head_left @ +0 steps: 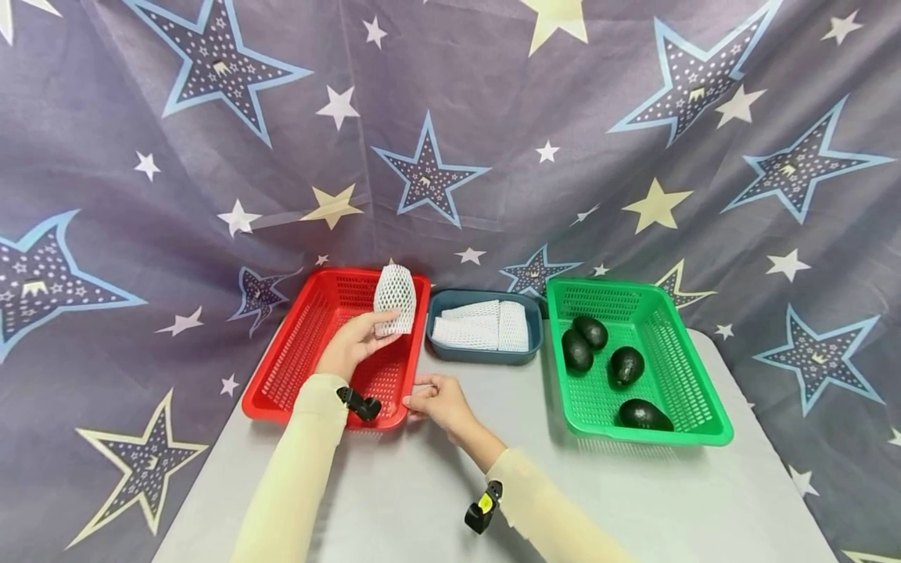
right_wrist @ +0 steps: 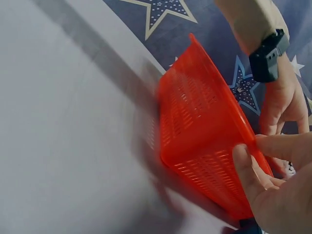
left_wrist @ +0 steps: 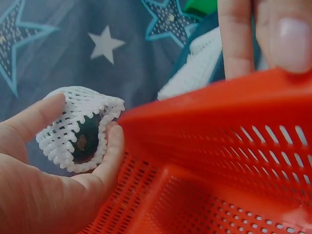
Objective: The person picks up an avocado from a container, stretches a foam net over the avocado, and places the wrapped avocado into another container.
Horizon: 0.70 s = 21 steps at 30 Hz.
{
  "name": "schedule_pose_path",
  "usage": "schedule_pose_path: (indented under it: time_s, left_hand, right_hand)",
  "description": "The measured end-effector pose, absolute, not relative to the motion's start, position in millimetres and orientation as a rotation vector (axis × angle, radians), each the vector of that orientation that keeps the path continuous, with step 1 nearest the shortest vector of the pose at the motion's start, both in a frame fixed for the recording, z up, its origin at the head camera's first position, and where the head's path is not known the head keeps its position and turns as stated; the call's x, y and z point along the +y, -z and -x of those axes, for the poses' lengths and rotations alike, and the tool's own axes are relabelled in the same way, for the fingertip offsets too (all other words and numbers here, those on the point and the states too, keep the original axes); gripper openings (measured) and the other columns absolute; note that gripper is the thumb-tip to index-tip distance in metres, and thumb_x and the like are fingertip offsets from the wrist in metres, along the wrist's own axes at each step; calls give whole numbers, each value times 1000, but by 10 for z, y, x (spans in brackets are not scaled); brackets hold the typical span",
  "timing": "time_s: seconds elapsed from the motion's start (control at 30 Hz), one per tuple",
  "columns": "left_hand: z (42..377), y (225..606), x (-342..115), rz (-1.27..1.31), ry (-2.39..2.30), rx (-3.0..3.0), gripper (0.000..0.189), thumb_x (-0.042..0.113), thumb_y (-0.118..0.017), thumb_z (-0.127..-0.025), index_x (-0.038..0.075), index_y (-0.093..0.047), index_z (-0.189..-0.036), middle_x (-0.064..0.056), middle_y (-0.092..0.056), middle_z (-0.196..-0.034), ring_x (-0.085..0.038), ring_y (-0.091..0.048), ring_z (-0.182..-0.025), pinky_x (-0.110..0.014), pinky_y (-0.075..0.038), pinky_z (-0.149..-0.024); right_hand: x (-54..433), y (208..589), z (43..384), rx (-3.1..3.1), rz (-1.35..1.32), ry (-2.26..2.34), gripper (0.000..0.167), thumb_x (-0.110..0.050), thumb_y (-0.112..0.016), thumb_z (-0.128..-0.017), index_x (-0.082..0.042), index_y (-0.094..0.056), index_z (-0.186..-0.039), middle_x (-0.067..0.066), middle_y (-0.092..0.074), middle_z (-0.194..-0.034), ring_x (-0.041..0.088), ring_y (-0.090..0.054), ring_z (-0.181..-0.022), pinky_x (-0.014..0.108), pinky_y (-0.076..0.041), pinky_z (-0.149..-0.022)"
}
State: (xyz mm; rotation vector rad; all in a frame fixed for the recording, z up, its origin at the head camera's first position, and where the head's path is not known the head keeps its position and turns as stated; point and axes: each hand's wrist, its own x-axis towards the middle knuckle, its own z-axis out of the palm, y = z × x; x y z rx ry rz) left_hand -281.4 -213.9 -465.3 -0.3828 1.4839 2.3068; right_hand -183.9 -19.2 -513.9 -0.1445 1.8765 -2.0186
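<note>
Head view: star-print cloth [head_left: 507, 102] filled the background beyond both hands. Pale table [head_left: 408, 500] ran under them and off to the right. Green basket [head_left: 686, 383] stood well to the right of the right hand [head_left: 443, 403]; red basket [head_left: 299, 344] sat below and around the left hand [head_left: 355, 340], with its near right corner at the right hand's fingertips. Cream sleeves [head_left: 281, 493] covered both forearms, behind the hands. Dark blue tub [head_left: 479, 357] stood past the right hand and to the right of the left one, between the two baskets.

Hands: left one was narrowed, thumb and fingers gripping a white foam net [head_left: 394, 293] with a dark avocado [left_wrist: 86, 139] inside. Right one pinched the red basket's rim, thumb against the outer wall.

The netted avocado was at the left hand's fingertips, farther out than the right hand and slightly to its left, over the red basket's right side; left wrist view showed the fruit's end through the net's opening, near the rim. Four loose avocados [head_left: 644, 415] lay in the green basket, right of the right hand. White net sleeves [head_left: 468, 332] lay in the tub, past the right hand; exact count unclear. Black wrist devices [head_left: 359, 403] sat just behind each hand.
</note>
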Motion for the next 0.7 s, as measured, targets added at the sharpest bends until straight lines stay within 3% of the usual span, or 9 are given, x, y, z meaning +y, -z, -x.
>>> schedule_pose_path:
  time_s: [0.1, 0.33, 0.57, 0.7]
  left_hand:
    - [2858, 4720, -2161, 470, -2315, 1409, 19, 6, -56, -103, 7, -53, -121, 0, -68, -101, -13, -65, -96, -31, -59, -88]
    - [2958, 4848, -2188, 612, -2267, 1373, 27, 5, -56, -100, 7, -49, -126, -3, -64, -104, -15, -62, -97, -33, -53, -102]
    - [2890, 5003, -2174, 429, -2187, 1667, 34, 1, -50, -103, -4, -49, -137, -15, -47, -133, -23, -52, -114, -39, -47, -112]
    - [2922, 5022, -2137, 454, -2181, 1640, 32, 0, -52, -102, -6, -51, -133, -17, -48, -132, -23, -55, -111, -40, -45, -114]
  right_hand:
    - [-200, 5153, 1832, 1869, 130, 2016, 38, 10, -70, -87, 17, -59, -122, 32, -72, -95, 10, -67, -61, 45, -63, -78]
    - [-211, 5167, 1848, 1872, 137, 2016, 37, 10, -69, -88, 17, -58, -123, 33, -72, -95, 10, -66, -60, 47, -62, -79]
    - [-213, 5155, 1851, 1879, 136, 2010, 37, 11, -69, -87, 17, -58, -122, 34, -71, -95, 8, -65, -57, 36, -64, -72]
    - [-217, 5148, 1845, 1886, 147, 2009, 36, 10, -69, -87, 16, -58, -121, 34, -71, -95, 8, -65, -58, 39, -63, -72]
